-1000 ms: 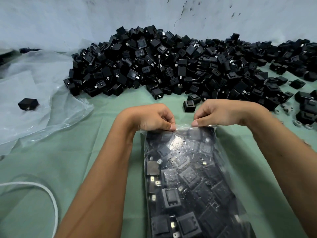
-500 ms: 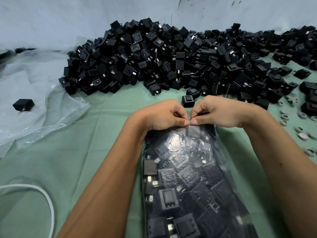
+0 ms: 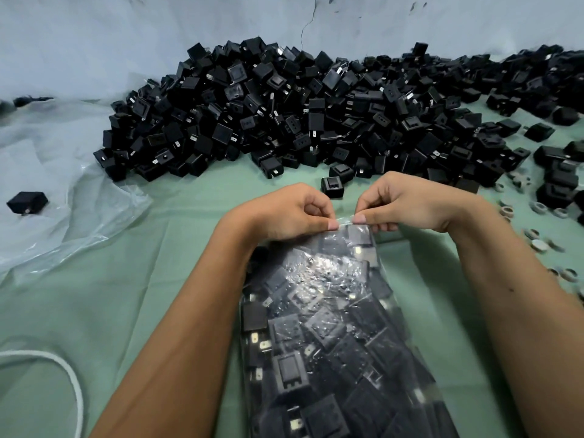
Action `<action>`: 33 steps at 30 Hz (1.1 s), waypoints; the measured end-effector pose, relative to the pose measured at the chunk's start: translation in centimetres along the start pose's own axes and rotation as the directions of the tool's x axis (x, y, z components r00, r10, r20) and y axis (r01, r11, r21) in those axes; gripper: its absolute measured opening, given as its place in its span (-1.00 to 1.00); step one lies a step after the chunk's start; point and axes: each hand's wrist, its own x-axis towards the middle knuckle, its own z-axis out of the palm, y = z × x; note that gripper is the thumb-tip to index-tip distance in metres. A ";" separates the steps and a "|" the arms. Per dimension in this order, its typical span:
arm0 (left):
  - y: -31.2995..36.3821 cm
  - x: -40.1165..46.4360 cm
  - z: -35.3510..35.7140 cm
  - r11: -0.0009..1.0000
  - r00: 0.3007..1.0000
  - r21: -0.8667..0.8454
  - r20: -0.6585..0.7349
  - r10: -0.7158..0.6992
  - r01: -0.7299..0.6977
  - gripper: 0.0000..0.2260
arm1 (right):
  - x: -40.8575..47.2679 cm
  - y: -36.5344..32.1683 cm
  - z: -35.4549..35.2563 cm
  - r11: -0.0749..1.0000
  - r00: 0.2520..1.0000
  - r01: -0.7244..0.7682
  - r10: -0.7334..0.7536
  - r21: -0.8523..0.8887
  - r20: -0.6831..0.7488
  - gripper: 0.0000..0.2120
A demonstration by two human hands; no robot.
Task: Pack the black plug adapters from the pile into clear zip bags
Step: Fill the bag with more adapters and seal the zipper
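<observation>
Since the earlier frame the hands have parted slightly along the seal. Left hand (image 3: 294,213) and right hand (image 3: 407,203) each pinch the top edge of the bag (image 3: 341,327), which lies full on the counter (image 3: 151,295). Sealing is in hand; next, firm pressure along the strip. Crinkled clear film; hard, boxy adapters; pile (image 3: 300,112) beyond.

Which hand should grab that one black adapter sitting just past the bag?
Probably the right hand, once the zip bag is sealed. The lone plug adapter sits just beyond both hands, a little nearer the right hand's fingers. Both the right and the left hand are now pinching the bag's top edge.
</observation>
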 end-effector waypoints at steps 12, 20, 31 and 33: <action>0.1 0.1 -0.1 0.999 1.000 0.045 0.005 0.008 -0.008 -0.84 | 0.8 -0.4 0.2 0.999 1.000 -0.015 0.014 0.034 0.021 -0.82; 0.1 0.8 0.6 0.999 0.994 0.022 -0.100 0.052 -0.050 -0.80 | 1.5 0.4 1.0 0.983 0.997 0.067 -0.060 0.172 -0.050 -0.68; 0.2 0.9 -0.1 0.966 0.999 0.257 -0.041 0.018 -0.007 -0.75 | 1.6 1.5 0.8 0.929 0.995 0.087 -0.097 0.359 0.010 -0.77; 0.4 0.8 -0.2 0.969 0.999 0.248 -0.034 0.031 -0.022 -0.78 | 1.7 1.3 0.9 0.939 0.997 0.079 -0.082 0.336 -0.005 -0.76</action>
